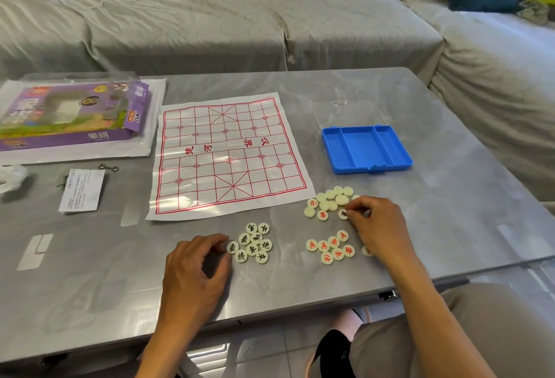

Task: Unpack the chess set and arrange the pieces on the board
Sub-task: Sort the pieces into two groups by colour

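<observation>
A white plastic chess board sheet with red lines lies flat on the grey table, with no pieces on it. Three groups of round cream pieces lie near the front edge. The black-lettered pieces sit below the sheet, and my left hand rests beside them with curled fingers touching the leftmost piece. The red-lettered pieces lie to the right. Above them is a mixed heap, mostly face down. My right hand pinches a black-lettered piece at that heap's edge.
An empty blue plastic tray with its clear lid open stands right of the sheet. The purple packaging box lies at the back left on a white bag. A paper leaflet and small metal hooks lie at the left. A sofa is behind the table.
</observation>
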### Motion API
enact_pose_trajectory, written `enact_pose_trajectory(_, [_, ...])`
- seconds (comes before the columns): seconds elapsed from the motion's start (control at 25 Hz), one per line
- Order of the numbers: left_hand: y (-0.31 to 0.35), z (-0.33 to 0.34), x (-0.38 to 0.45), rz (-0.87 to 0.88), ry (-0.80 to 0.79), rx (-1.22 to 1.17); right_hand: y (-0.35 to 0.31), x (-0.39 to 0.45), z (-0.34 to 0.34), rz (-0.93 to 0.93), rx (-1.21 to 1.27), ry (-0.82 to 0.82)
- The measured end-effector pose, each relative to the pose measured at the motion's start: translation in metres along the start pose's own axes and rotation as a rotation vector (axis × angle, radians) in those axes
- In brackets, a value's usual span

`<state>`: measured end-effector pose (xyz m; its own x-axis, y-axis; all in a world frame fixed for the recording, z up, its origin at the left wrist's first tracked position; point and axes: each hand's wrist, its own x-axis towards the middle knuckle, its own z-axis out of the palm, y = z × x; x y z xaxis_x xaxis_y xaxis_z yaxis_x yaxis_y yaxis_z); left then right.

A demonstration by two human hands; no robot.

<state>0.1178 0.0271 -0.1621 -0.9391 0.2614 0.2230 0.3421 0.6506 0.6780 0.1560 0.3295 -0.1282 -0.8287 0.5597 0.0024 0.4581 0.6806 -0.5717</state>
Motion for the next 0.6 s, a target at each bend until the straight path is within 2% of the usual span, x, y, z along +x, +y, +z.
enact_pose_trajectory(0.12, [0.0, 0.0, 0.0, 0.0, 0.001, 0.002, 0.001, -0.002, 0.004, -0.01, -0.078, 0.019])
enact_pose_trajectory(0.24, [-0.001, 0.001, 0.0, -0.011, 0.003, 0.006, 0.0, -0.002, 0.009, -0.034, -0.282, -0.01])
enact_pose_trajectory(0.32, [0.0, 0.001, 0.0, -0.012, 0.002, 0.007, -0.007, -0.005, 0.008, -0.051, -0.288, 0.02])
enact_pose_trajectory(0.44, [0.0, 0.0, 0.0, -0.006, 0.007, 0.008, -0.033, -0.02, 0.015, -0.207, -0.124, -0.002])
enact_pose_trajectory(0.52, [0.0, 0.001, 0.0, -0.002, 0.002, 0.01, -0.053, -0.033, 0.031, -0.362, -0.15, -0.09])
enact_pose_trajectory(0.6, [-0.001, 0.001, 0.0, -0.002, 0.0, 0.013, -0.064, -0.041, 0.049, -0.44, -0.203, -0.158])
